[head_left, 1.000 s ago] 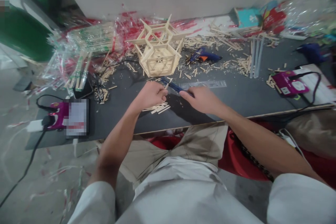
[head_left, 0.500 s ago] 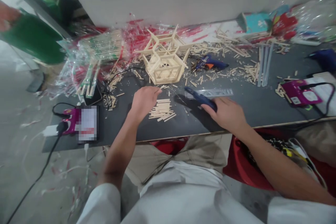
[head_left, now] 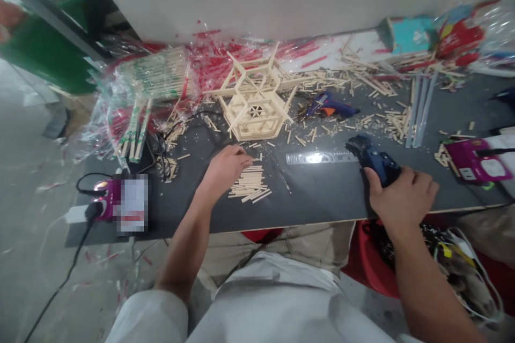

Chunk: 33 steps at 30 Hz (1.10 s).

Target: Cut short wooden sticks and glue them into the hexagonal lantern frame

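My left hand (head_left: 228, 167) is closed, its fingertips pinched at the far edge of a pile of short wooden sticks (head_left: 250, 185). A small stick (head_left: 257, 159) pokes out at those fingertips. Off to the right, low over the table, my right hand (head_left: 402, 195) has its thumb and fingers loosely around the handles of a dark blue hand cutter (head_left: 375, 158). The cutter's head points away and left, by the end of a clear ruler (head_left: 322, 157). Beyond the pile stands a six-sided wooden stick frame (head_left: 257, 102) with a star-like pattern inside.
A blue glue gun (head_left: 332, 106) lies right of the frame. Clear glue sticks (head_left: 420, 110) rest farther right, near a purple power strip (head_left: 480, 161). Plastic-wrapped stick bundles (head_left: 155, 72) and a phone (head_left: 132, 203) are on the left. Loose sticks and cables litter the table (head_left: 322, 195).
My right hand has carried the cutter to the right and lower, and its fingers are looser, with the handles spread. My left hand stays by the stick pile. The view has shifted slightly.
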### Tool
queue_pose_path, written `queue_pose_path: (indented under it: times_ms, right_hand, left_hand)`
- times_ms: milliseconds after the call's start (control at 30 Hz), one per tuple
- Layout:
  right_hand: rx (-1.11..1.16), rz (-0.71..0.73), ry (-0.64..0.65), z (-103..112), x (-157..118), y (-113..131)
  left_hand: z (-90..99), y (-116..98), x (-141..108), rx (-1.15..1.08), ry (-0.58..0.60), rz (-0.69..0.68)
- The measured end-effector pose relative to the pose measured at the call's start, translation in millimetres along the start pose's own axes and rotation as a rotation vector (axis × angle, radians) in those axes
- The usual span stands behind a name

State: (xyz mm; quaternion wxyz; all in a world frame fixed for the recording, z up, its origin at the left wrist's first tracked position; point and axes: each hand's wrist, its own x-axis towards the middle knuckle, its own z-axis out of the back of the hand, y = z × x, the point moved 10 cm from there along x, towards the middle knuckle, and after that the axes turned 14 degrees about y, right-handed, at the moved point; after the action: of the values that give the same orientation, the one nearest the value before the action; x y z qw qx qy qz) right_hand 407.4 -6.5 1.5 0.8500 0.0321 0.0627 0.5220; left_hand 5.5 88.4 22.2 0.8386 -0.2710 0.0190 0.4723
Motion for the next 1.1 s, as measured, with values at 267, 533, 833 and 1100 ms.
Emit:
queue_pose_path:
  times_ms: [267, 533, 833, 1100]
  right_hand:
    - [0.01, -0.032, -0.072, -6, 4, -11]
    - [0.035, -0.072, -0.257, -25, 10, -40]
    - [0.079, -0.064, -0.208, -21, 6, -35]
    - [0.164, 0.054, -0.149, -25, 17, -38]
  left_hand:
    - [-3.3, -5, -2, 0.038, 0.01, -0.019]
    - [-2.9, -8, -2, -0.007, 0.051, -0.016]
    - [-6.9, 7, 7, -0.174, 0.031, -0.074]
    - [-9.1, 7, 6, -0.154, -0.046, -0.066]
